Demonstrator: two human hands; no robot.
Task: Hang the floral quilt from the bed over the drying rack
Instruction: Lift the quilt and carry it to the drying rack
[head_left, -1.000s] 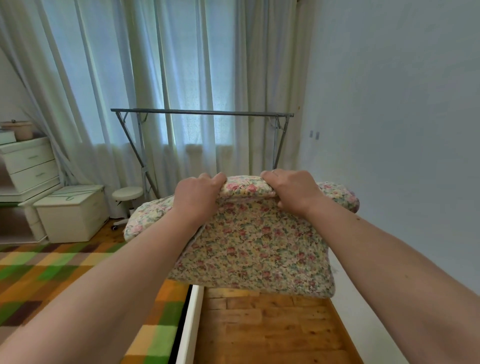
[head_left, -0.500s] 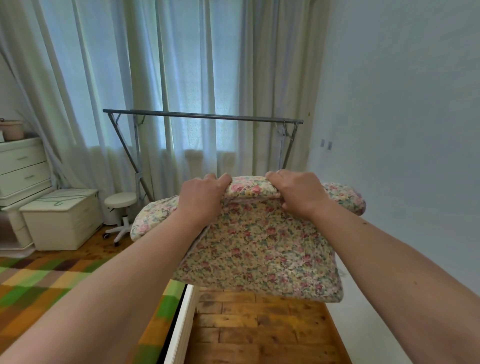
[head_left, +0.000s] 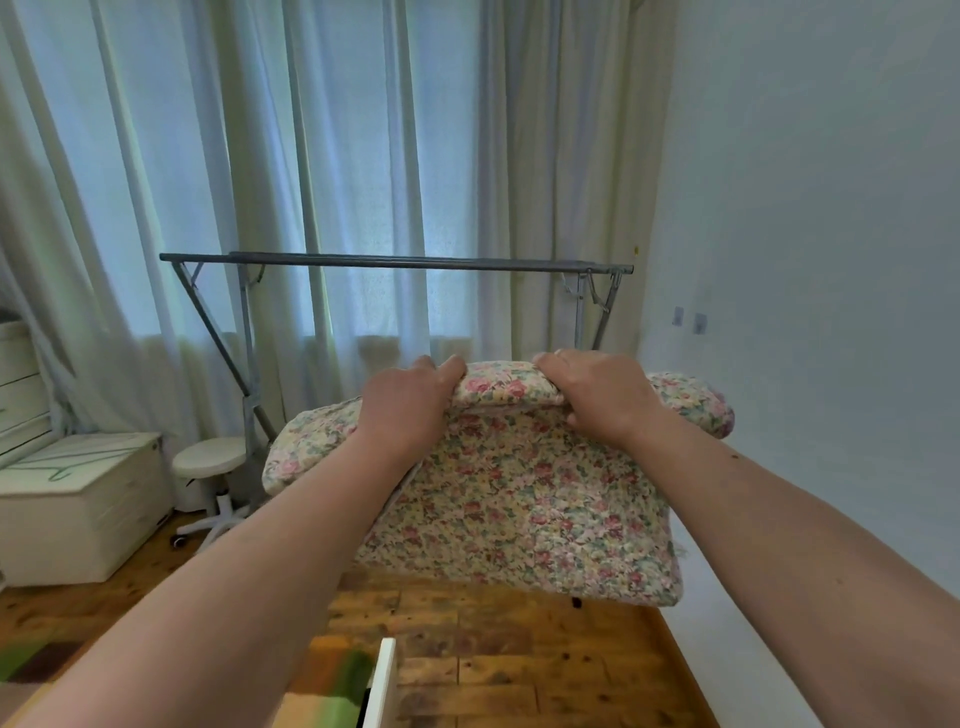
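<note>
Head view: the folded floral quilt (head_left: 519, 499) hangs in mid-air at centre frame, its top fold held in the curled grip of the left hand (head_left: 405, 410) at 11 o'clock and the right hand (head_left: 602, 395) at 1 o'clock. Beyond it at 12 o'clock, well apart, stands the drying rack (head_left: 395, 262), bare, before pale curtains (head_left: 363, 156).

Both hands (head_left: 511, 402) gripping folded floral quilt (head_left: 524, 499), drying rack (head_left: 395, 262) beyond
</note>
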